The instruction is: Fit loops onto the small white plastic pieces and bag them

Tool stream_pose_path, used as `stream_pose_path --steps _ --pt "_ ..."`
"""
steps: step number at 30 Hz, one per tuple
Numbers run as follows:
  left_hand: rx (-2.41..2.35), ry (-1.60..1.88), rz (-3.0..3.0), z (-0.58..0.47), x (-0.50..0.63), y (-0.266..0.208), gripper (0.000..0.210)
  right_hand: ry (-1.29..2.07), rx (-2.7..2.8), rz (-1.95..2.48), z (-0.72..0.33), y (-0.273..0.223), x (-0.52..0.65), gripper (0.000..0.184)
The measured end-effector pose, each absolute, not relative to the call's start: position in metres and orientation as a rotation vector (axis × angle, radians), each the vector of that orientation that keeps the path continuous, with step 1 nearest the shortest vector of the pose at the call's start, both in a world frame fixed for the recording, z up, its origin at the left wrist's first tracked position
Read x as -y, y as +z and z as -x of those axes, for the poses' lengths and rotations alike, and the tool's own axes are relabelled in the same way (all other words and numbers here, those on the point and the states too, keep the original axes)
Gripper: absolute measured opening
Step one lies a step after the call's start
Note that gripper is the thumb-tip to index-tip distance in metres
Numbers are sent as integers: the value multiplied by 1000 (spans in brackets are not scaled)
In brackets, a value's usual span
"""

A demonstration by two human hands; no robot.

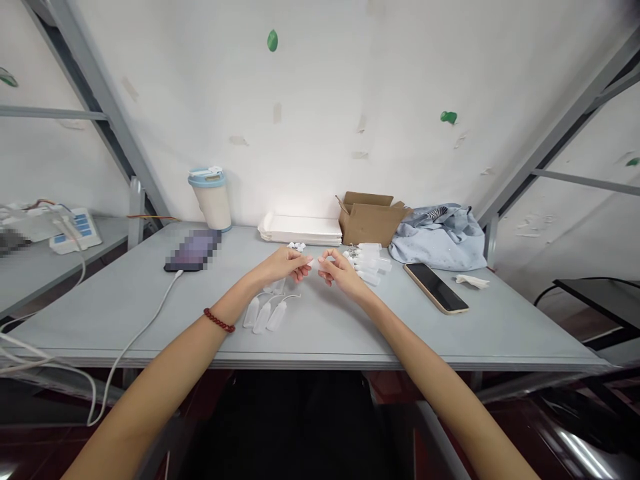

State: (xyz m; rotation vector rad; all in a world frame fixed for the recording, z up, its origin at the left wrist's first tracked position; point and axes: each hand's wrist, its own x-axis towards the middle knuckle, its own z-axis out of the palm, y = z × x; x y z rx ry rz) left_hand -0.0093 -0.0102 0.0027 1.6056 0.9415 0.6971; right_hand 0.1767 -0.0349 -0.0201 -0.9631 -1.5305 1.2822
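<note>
My left hand (291, 264) and my right hand (336, 268) meet above the middle of the table, each pinched shut with fingertips almost touching. Something tiny and whitish shows between the fingertips, too small to name. Below my left hand lie several small translucent squeeze bottles (261, 318), some with thin curved spout tubes. Another group of similar bottles (369, 275) lies just beyond my right hand, partly hidden by it. A few small white pieces (297, 247) sit behind my left hand.
On the grey table (320, 340) stand a cup (214, 203), a stack of white trays (303, 229) and an open cardboard box (373, 220). Bluish cloth (440, 237), a phone (436, 288) and crumpled tissue (473, 282) lie right. A charging phone (193, 251) trails its cable left.
</note>
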Motion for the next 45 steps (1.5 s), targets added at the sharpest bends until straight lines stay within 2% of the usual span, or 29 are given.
stream_pose_path --steps 5,12,18,21,30,34,38,45 --pt "-836 762 -1662 9 11 4 33 1303 1514 960 -178 -18 36 38" --pt "-929 728 -1566 6 10 1 38 1291 1530 955 -177 -19 35 38" --pt "-979 804 -1486 8 6 0 35 882 1738 1066 -177 -21 35 34" --pt "-945 813 -1504 10 5 0 36 781 1793 1079 -178 -22 34 28" --pt "-857 891 -1681 9 9 1 32 1053 1671 1002 -181 -22 30 43" --pt "-889 953 -1625 5 11 2 35 1013 1659 993 -182 -22 29 38" --pt "-955 869 -1576 4 11 3 42 959 1722 993 -182 -22 30 33" --pt "-1045 773 -1614 4 8 -5 48 859 1761 1039 -181 -23 30 36"
